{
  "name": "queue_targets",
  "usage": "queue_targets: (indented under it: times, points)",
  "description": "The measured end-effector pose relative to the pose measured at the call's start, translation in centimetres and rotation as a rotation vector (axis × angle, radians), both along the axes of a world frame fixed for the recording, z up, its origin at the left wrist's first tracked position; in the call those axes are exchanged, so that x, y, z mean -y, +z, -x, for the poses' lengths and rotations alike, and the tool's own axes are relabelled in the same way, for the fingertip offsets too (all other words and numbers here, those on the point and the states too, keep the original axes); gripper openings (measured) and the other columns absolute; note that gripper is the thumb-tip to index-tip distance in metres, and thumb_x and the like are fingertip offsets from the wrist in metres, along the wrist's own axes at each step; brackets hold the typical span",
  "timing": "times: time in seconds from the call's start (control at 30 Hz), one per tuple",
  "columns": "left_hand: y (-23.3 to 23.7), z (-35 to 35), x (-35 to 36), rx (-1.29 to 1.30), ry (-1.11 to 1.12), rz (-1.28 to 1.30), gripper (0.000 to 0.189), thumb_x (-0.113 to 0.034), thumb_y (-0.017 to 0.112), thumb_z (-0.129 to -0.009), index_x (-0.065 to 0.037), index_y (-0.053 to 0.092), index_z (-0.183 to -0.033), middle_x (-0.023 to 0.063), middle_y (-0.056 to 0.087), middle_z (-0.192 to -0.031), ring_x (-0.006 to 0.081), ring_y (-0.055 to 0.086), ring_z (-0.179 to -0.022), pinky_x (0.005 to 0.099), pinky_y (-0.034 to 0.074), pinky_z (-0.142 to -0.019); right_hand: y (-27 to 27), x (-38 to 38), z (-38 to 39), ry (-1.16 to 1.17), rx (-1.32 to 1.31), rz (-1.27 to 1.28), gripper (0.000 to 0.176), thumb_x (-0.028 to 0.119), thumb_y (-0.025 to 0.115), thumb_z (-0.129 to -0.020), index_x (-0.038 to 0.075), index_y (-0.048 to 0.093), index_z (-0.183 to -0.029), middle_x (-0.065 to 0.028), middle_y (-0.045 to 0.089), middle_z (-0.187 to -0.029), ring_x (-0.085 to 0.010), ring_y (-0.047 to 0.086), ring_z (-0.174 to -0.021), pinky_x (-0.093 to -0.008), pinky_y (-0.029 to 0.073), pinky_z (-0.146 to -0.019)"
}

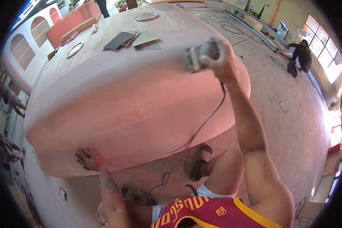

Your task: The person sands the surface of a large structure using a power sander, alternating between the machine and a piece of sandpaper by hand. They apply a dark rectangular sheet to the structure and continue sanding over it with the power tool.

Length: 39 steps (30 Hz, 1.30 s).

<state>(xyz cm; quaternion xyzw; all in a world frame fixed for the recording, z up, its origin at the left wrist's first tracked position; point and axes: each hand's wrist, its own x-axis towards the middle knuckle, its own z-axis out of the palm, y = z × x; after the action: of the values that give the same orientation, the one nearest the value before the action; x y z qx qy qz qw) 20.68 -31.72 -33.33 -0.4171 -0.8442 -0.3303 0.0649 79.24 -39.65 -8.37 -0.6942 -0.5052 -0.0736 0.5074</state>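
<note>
A large pink curved piece (140, 102), dusty and rounded at its edges, fills the middle of the view. My right hand (218, 62) is wrapped round a power sander (197, 57), blurred by motion, at the upper right edge of the piece. From the sander a dark cord (212, 113) hangs down across the pink side to the floor. My left hand (88, 159) lies flat on the lower left of the piece, its fingers spread. Several sheets of sandpaper (121, 40) lie on top, left of the sander.
Two oval rings, a near one (75, 50) and a far one (146, 16), lie on the piece. A person in dark clothes (302, 55) crouches at right, near long metal profiles (254, 30). Other people stand at left. My sandalled foot (201, 161) is beside the piece's base.
</note>
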Motion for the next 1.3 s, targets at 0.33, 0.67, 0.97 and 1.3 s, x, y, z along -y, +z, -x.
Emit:
queue_targets:
  times: [0.33,0.67,0.97,1.3]
  points:
    - [-0.8,0.2,-0.3,-0.050,0.008,0.008,0.074,-0.073,0.043,-0.101,-0.037,0.037,-0.165,0.0021,0.027,-0.175,0.0318,0.022,-0.161,0.0592,0.016,-0.126,-5.1,0.1,3.2,-0.140,-0.103,-0.225,0.053,0.022,0.088,-0.072,0.005,0.068,-0.119,-0.0117,0.069,-0.106,-0.0253,0.069,-0.092,-0.0404,0.059,-0.079]
    - [-0.6,0.8,0.0,-0.094,-0.018,0.061,0.072,-0.073,0.042,-0.101,-0.036,0.040,-0.163,0.0023,0.030,-0.174,0.0303,0.025,-0.159,0.0583,0.019,-0.124,-5.9,0.0,20.8,0.399,0.088,-0.132,0.060,0.014,0.083,-0.075,0.022,0.063,-0.132,-0.0074,0.057,-0.126,-0.0343,0.058,-0.125,-0.0454,0.059,-0.095]
    - [-1.6,1.3,-0.8,-0.121,0.019,0.047,0.073,-0.075,0.038,-0.101,-0.037,0.040,-0.163,0.0013,0.030,-0.174,0.0293,0.024,-0.160,0.0595,0.019,-0.124,-2.5,3.4,-0.3,-0.178,-0.166,-0.142,0.069,0.015,0.085,-0.076,0.008,0.057,-0.139,-0.0139,0.063,-0.121,-0.0280,0.067,-0.108,-0.0395,0.058,-0.088]
    - [-1.1,0.2,-0.7,-0.119,0.058,0.022,0.072,-0.074,0.043,-0.101,-0.038,0.040,-0.163,0.0014,0.033,-0.172,0.0310,0.028,-0.159,0.0614,0.020,-0.123,-6.3,4.4,-10.3,-0.104,-0.447,-0.355,0.066,0.014,0.081,-0.080,0.007,0.054,-0.140,-0.0091,0.064,-0.117,-0.0186,0.065,-0.103,-0.0356,0.060,-0.081]
